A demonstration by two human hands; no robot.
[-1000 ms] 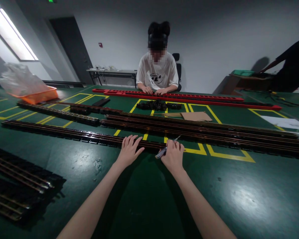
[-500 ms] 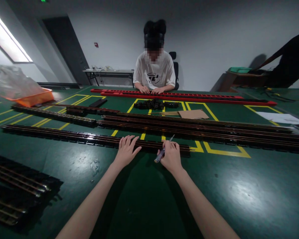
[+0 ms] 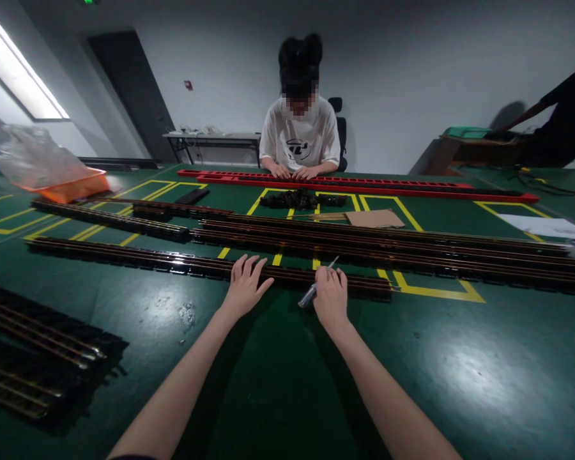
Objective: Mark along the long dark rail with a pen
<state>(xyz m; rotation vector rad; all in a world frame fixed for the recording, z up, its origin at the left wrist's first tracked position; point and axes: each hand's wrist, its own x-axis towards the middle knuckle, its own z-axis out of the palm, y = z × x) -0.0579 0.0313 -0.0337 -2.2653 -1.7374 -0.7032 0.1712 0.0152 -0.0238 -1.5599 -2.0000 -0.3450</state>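
Note:
A long black strip (image 3: 124, 252) with copper-coloured rods along it lies across the green table in front of me. My left hand (image 3: 244, 284) rests on this strip with its fingers spread. My right hand (image 3: 331, 294) is closed around a screwdriver (image 3: 308, 296) with a clear handle, whose metal shaft points up and away past the knuckles. That hand also lies against the strip, near its right end; its fingertips are partly hidden.
Behind are more long black strips (image 3: 412, 249), a cardboard piece (image 3: 376, 218) and a heap of black parts (image 3: 290, 199). Another person (image 3: 299, 140) works at a red rail (image 3: 364, 185). An orange tray (image 3: 71, 185) with plastic bags stands left; more strips (image 3: 33, 332) lie nearer.
The strip under my hands has slid to the right, its right end now further past my right hand. Both hands keep nearly the same place. The view has shifted slightly.

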